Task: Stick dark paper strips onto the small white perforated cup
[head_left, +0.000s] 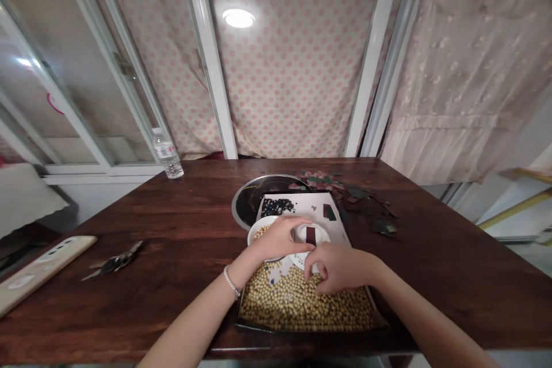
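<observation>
A dark tray (254,325) lined with white paper lies on the wooden table (181,230). A thick layer of pale yellow beans (302,305) covers its near half, and a small heap of dark beans (277,206) sits at its far left. My left hand (282,236) rests over a white bowl (257,231) of yellow beans, fingers curled and pinched at the rim of a second white bowl (321,234). My right hand (334,267) lies on the yellow beans just in front of that second bowl, fingers bent and pressed together. What either hand pinches is too small to see.
A round dark plate (245,198) lies behind the tray. Dark scraps (366,201) are scattered at the right rear. A water bottle (167,153) stands at the far left corner. Keys (114,263) and a phone (41,267) lie at the left. Curtained windows stand behind.
</observation>
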{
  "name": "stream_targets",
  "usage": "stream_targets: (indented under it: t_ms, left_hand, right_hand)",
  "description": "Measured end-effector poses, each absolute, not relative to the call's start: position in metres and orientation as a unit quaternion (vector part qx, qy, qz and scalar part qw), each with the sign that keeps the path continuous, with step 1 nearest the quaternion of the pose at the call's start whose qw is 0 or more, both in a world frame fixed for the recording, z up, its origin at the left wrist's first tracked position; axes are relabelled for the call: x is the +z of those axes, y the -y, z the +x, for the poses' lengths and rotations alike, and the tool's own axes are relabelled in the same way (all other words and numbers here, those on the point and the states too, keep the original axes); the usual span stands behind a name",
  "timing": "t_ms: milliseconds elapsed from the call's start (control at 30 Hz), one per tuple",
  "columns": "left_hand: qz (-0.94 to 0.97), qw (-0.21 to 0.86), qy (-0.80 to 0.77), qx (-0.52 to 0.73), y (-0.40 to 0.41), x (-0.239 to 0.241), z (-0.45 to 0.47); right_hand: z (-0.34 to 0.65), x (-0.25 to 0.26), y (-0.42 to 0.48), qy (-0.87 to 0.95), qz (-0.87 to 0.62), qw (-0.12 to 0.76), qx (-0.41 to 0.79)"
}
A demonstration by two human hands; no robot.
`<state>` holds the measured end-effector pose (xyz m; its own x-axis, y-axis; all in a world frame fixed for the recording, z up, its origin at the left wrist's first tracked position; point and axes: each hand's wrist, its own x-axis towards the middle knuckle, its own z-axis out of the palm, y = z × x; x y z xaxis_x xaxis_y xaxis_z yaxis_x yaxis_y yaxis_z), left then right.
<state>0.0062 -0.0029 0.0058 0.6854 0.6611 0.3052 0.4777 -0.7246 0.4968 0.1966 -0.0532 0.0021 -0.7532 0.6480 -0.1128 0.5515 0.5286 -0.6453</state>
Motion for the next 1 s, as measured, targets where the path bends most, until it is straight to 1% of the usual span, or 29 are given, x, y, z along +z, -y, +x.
stream_targets:
  t_ms: [67, 167, 267, 367, 400, 500, 567, 633, 700, 867, 1000]
  left_hand:
    - [0.9, 0.192, -0.311, 0.238, 0.003, 0.005, 0.006]
    - [0.9, 0.2, -0.298, 0.247, 0.004, 0.004, 0.007]
    - [0.892, 0.195, -0.315, 0.261, 0.005, 0.001, 0.007]
    - [0.886, 0.18, -0.338, 0.262, 0.005, -0.002, 0.006]
    - [0.886, 0.177, -0.338, 0.261, 0.005, -0.002, 0.006]
    - [0.892, 0.176, -0.326, 0.258, 0.003, -0.004, 0.005]
    - [0.893, 0.178, -0.322, 0.26, 0.003, -0.004, 0.006]
    - [0.89, 0.183, -0.326, 0.261, 0.002, -0.004, 0.006]
    - [0.886, 0.191, -0.332, 0.262, 0.003, -0.003, 0.006]
    - [0.876, 0.223, -0.333, 0.269, 0.005, -0.001, 0.007]
    - [0.869, 0.226, -0.348, 0.27, 0.005, -0.001, 0.008]
  right_hand:
    - [0.187, -0.005, 0.053, 0.892, -0.328, 0.094, 0.297]
    - [0.177, -0.01, 0.053, 0.902, -0.31, 0.134, 0.27]
    - [0.176, -0.008, 0.054, 0.9, -0.291, 0.148, 0.288]
    - [0.185, 0.002, 0.052, 0.873, -0.306, 0.162, 0.345]
    - [0.19, 0.006, 0.05, 0.858, -0.322, 0.174, 0.362]
    - [0.203, 0.015, 0.041, 0.811, -0.383, 0.247, 0.367]
    - [0.207, 0.015, 0.036, 0.803, -0.39, 0.233, 0.386]
    - [0.205, 0.011, 0.035, 0.81, -0.375, 0.179, 0.415]
    - [0.199, 0.005, 0.038, 0.823, -0.356, 0.142, 0.418]
    - [0.182, -0.009, 0.047, 0.882, -0.329, 0.154, 0.298]
    - [0.177, -0.019, 0.047, 0.902, -0.306, 0.148, 0.267]
